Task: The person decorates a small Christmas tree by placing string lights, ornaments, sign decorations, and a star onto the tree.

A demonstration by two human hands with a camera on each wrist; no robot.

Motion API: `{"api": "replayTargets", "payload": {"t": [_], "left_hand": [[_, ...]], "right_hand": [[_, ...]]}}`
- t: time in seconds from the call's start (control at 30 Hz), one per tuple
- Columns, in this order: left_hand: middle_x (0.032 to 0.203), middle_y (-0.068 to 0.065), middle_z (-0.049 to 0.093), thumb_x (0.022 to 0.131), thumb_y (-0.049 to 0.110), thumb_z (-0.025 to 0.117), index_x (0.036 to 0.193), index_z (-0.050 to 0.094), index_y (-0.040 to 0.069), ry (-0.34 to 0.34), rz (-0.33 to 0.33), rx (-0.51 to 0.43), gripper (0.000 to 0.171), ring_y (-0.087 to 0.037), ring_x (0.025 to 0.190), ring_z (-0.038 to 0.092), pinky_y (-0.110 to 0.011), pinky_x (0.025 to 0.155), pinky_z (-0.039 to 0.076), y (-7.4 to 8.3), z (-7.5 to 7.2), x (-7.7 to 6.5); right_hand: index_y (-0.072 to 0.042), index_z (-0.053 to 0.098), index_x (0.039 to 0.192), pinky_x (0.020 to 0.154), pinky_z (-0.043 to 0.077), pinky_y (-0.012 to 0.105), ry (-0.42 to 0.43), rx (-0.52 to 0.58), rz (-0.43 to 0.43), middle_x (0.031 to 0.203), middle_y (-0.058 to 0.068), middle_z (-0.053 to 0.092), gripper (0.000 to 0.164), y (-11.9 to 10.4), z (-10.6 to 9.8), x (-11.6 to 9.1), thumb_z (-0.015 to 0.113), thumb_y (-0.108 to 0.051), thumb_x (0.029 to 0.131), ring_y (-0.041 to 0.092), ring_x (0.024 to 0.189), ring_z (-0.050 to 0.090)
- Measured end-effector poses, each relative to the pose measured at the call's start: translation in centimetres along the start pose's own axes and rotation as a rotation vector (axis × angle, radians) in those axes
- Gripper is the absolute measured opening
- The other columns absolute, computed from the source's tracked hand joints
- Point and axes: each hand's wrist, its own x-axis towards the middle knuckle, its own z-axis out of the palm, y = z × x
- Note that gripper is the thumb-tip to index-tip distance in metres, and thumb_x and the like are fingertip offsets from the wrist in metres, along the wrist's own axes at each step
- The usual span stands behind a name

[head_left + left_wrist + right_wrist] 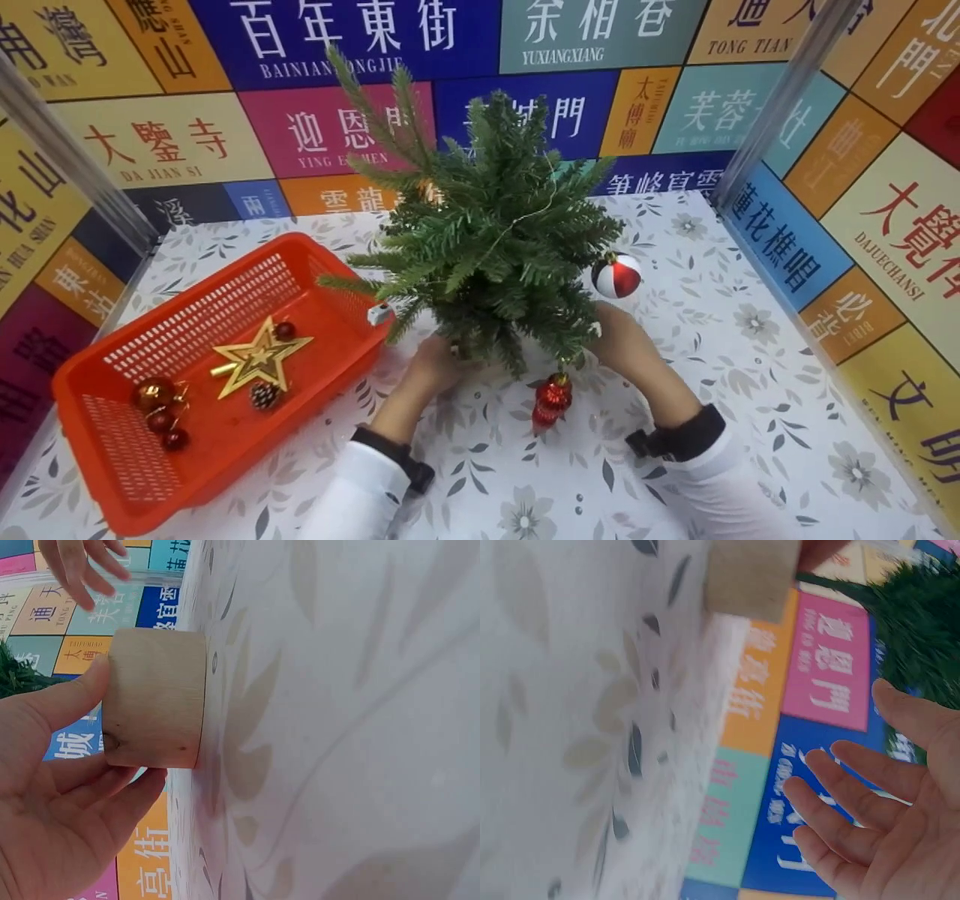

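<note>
A small green artificial Christmas tree (495,225) stands upright on the table. Its round wooden base (154,697) shows in the left wrist view, where my left hand (67,787) grips it between thumb and fingers. The head view has foliage hiding those fingers. To the right of the tree is my right hand (885,817), fingers spread and apart from the base, holding nothing. A red-and-white ball ornament (626,277) hangs on the tree's right side. At the front, a shiny red ornament (553,401) dangles from a low branch.
Left of the tree sits a red plastic basket (225,465). Inside lie a gold star (259,360), a pine cone (264,395) and several small balls (154,394). Printed panels rise behind the table and along both sides, with metal posts at the corners.
</note>
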Motion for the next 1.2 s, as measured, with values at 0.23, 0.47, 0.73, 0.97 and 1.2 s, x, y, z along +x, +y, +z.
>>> {"api": "replayTargets", "payload": {"t": [0.23, 0.47, 0.73, 0.97, 1.2], "left_hand": [[0.094, -0.012, 0.064, 0.073, 0.021, 0.082, 0.095, 0.06, 0.008, 0.027, -0.014, -0.078, 0.034, -0.027, 0.085, 0.06, -0.041, 0.08, 0.053, 0.2, 0.5, -0.1], [0.095, -0.009, 0.061, 0.072, 0.022, 0.082, 0.091, 0.057, 0.011, 0.058, -0.041, -0.086, 0.033, -0.026, 0.087, 0.058, -0.04, 0.079, 0.052, 0.2, 1.1, -0.2], [0.093, -0.005, 0.059, 0.072, 0.031, 0.084, 0.1, 0.057, 0.013, 0.084, -0.01, -0.125, 0.043, -0.022, 0.081, 0.057, -0.034, 0.072, 0.052, 0.6, 1.4, -0.6], [0.106, -0.009, 0.06, 0.073, 0.045, 0.081, 0.129, 0.044, 0.01, 0.054, -0.053, -0.177, 0.076, -0.029, 0.097, 0.06, -0.044, 0.087, 0.052, 0.9, 1.6, -1.0], [0.132, -0.021, 0.054, 0.078, 0.051, 0.075, 0.153, 0.021, 0.013, 0.034, -0.075, -0.152, 0.1, -0.04, 0.112, 0.058, -0.055, 0.096, 0.048, 0.8, 1.8, -1.0]], "right_hand": [[-0.002, 0.065, 0.118, 0.091, 0.049, 0.053, 0.043, -0.083, 0.017, 0.11, 0.018, 0.067, 0.034, 2.2, -1.8, -3.4, 0.068, -0.021, 0.09, 0.036, 0.104, 0.062], [-0.01, 0.071, 0.101, 0.082, 0.053, 0.049, -0.091, -0.158, 0.088, 0.099, 0.009, 0.071, 0.021, 2.5, -2.3, -6.1, 0.068, -0.027, 0.089, 0.03, 0.093, 0.066], [-0.012, 0.073, 0.096, 0.074, 0.054, 0.036, -0.272, -0.124, 0.015, 0.089, 0.0, 0.072, 0.023, 2.5, -0.7, -7.7, 0.07, -0.032, 0.086, 0.017, 0.08, 0.065], [-0.007, 0.07, 0.112, 0.078, 0.056, 0.037, -0.361, -0.101, -0.14, 0.099, 0.005, 0.073, 0.036, 0.3, 2.9, -8.3, 0.07, -0.033, 0.086, 0.02, 0.088, 0.067], [0.0, 0.06, 0.126, 0.089, 0.054, 0.047, -0.291, -0.137, -0.214, 0.116, 0.017, 0.067, 0.05, -2.6, 6.3, -6.5, 0.071, -0.027, 0.086, 0.031, 0.1, 0.066]]}}
